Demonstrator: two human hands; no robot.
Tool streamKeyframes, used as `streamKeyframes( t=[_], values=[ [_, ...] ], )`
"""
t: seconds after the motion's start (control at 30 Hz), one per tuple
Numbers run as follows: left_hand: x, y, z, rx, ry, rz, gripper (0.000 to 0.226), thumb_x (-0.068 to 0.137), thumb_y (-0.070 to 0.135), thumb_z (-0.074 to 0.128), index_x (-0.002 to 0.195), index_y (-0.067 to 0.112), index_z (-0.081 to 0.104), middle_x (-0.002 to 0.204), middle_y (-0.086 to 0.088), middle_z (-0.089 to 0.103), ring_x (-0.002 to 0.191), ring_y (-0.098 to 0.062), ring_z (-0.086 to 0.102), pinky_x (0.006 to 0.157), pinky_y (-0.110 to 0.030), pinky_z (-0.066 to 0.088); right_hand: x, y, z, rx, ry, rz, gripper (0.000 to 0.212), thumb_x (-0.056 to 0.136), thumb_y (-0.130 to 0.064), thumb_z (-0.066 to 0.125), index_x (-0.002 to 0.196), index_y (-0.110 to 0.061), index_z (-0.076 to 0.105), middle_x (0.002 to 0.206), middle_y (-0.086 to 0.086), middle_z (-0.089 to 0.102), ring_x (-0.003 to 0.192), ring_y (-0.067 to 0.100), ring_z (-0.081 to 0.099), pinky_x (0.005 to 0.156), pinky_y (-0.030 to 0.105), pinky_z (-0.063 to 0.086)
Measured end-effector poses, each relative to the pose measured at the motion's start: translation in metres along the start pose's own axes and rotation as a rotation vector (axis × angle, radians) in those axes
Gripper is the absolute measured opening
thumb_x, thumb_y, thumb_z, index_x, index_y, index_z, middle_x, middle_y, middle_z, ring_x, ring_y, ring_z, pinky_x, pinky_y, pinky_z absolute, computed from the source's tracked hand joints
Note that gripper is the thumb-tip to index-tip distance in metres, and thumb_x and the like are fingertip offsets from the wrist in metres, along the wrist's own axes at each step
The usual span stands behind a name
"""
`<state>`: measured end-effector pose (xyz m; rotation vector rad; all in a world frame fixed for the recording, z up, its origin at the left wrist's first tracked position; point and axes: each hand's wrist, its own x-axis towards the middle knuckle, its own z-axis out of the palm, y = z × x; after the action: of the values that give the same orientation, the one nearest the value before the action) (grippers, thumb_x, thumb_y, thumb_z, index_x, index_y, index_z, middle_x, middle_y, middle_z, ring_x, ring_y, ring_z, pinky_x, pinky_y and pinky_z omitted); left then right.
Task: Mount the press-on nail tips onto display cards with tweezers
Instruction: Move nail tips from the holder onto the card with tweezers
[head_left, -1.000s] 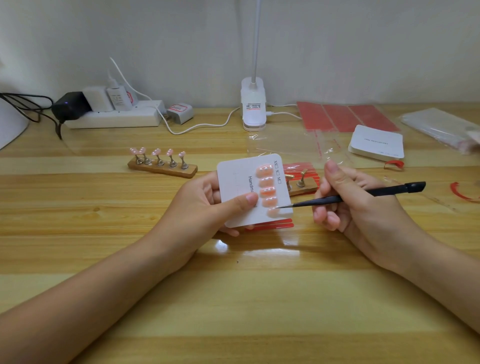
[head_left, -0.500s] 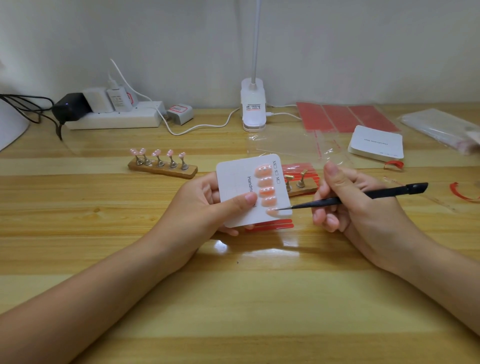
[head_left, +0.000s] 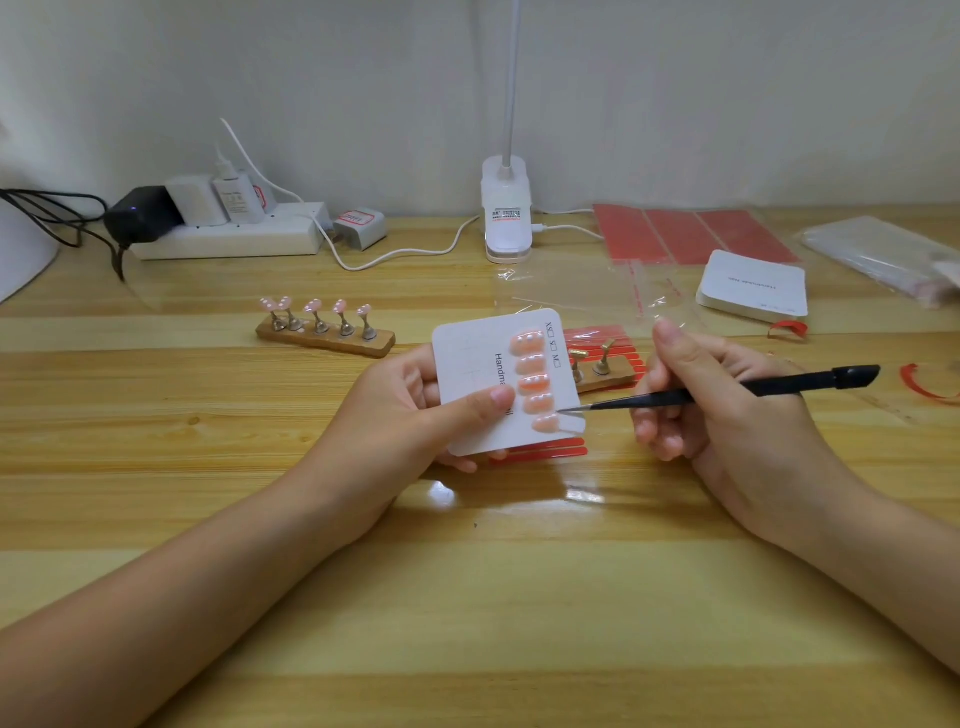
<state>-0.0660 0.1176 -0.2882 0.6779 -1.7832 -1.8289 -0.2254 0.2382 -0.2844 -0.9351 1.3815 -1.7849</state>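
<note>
Peach nails (head_left: 533, 383) fill the card (head_left: 480, 358) your left hand (head_left: 415, 410) pinches, thumb on top. Your right hand (head_left: 727, 410) grips the tweezers (head_left: 727, 391); press the lowest nail (head_left: 547, 422) lightly, keeping the card steady.

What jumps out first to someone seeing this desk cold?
A white display card with five peach nail tips in a column, held mid-desk by the left hand. The right hand points black tweezers at the lowest tip. Behind left, a wooden stand carries more tips.
</note>
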Motion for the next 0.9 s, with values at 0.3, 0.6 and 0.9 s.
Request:
streamKeyframes(
  t=[0.3, 0.6, 0.9],
  values=[
    [-0.001, -0.001, 0.0, -0.007, 0.018, 0.019, 0.027, 0.062, 0.024, 0.07, 0.088, 0.019, 0.067, 0.078, 0.0, 0.074, 0.062, -0.008, 0.068, 0.041, -0.015, 0.047, 0.0, -0.005, -0.003, -0.081, 0.284, -0.074, 0.068, 0.085, -0.071, 0.019, 0.064, -0.027, 0.066, 0.044, 0.009, 0.059, 0.03, 0.019, 0.046, 0.038, 0.015, 0.036],
    [-0.002, -0.001, 0.002, -0.006, 0.008, 0.033, 0.033, 0.06, 0.026, 0.07, 0.092, 0.019, 0.066, 0.079, 0.0, 0.074, 0.062, -0.007, 0.067, 0.042, -0.016, 0.047, -0.008, 0.007, 0.014, -0.329, -0.041, -0.183, 0.025, 0.067, -0.026, 0.069, 0.077, -0.015, 0.049, 0.071, -0.002, 0.064, 0.055, 0.006, 0.062, 0.046, 0.021, 0.051],
    [-0.002, 0.0, 0.004, 0.022, 0.007, 0.035, 0.035, 0.06, 0.026, 0.068, 0.094, 0.018, 0.064, 0.078, 0.002, 0.074, 0.062, -0.005, 0.066, 0.043, -0.016, 0.047, -0.007, 0.01, 0.014, -0.185, -0.126, -0.119, 0.027, 0.063, -0.023, 0.068, 0.076, -0.016, 0.046, 0.068, -0.008, 0.063, 0.06, 0.012, 0.069, 0.051, 0.019, 0.053]
  ],
)
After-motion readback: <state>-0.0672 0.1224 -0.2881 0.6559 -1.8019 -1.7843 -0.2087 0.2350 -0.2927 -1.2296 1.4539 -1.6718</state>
